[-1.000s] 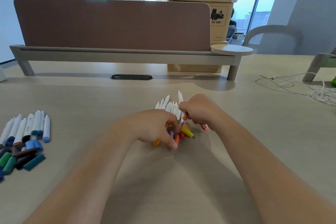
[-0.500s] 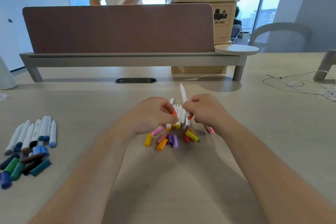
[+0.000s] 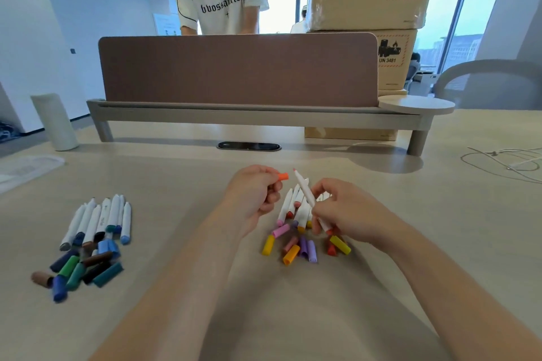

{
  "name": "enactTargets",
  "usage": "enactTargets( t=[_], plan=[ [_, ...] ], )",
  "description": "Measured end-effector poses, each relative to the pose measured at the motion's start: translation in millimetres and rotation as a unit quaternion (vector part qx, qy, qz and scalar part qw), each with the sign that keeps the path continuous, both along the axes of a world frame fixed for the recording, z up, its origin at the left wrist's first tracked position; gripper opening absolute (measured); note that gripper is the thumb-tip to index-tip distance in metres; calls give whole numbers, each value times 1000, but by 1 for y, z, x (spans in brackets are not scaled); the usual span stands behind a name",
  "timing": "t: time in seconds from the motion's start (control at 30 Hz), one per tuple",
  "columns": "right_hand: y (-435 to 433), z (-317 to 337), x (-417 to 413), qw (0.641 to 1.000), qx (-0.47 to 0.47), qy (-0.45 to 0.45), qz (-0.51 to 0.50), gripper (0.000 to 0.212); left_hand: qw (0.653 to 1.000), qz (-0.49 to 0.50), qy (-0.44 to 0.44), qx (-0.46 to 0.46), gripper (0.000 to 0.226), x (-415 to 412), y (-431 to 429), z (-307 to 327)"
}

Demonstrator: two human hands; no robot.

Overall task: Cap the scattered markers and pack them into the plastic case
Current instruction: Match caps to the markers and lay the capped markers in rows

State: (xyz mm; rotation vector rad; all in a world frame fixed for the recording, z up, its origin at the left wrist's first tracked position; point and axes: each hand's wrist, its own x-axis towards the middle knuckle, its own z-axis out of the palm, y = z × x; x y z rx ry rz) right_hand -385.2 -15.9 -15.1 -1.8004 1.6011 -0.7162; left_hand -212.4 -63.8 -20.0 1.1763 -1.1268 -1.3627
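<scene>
Orange plastic cap [image 3: 283, 176] pinched in left grip [image 3: 252, 196], aloft; slim white uncapped marker [image 3: 303, 188] clenched in right grip [image 3: 349, 214], tip up, over loose coloured caps [image 3: 293, 248] on bench [image 3: 293, 316].

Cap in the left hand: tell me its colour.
The cap is orange, clearest in the head view.

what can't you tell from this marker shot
Head view:
- Translucent plastic object: blurred, cut by left edge; maybe the case.
- Pile of white markers: count hidden by right hand and its held white marker.
- Small orange cap: near end hidden by left hand fingers.
</scene>
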Motion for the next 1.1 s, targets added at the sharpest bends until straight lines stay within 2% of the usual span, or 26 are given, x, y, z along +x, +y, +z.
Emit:
enactTargets(
  t=[0.23,0.5,0.7,0.87,1.1],
  plan=[
    [2,1,2,999,8,29,28,18,997,58,-36,-26,24,1,-3,0],
    [0,2,0,999,0,25,32,16,993,51,-98,-50,24,-3,1,3],
    [-4,-1,0,999,-13,35,36,14,974,37,-193,-117,29,-8,1,0],
    [-4,-2,-1,998,-42,25,38,4,958,82,-231,-150,14,-10,1,-3],
    [-7,-6,-1,997,-57,27,34,4,948,109,-246,-170,16,-14,3,-4]
  ],
)
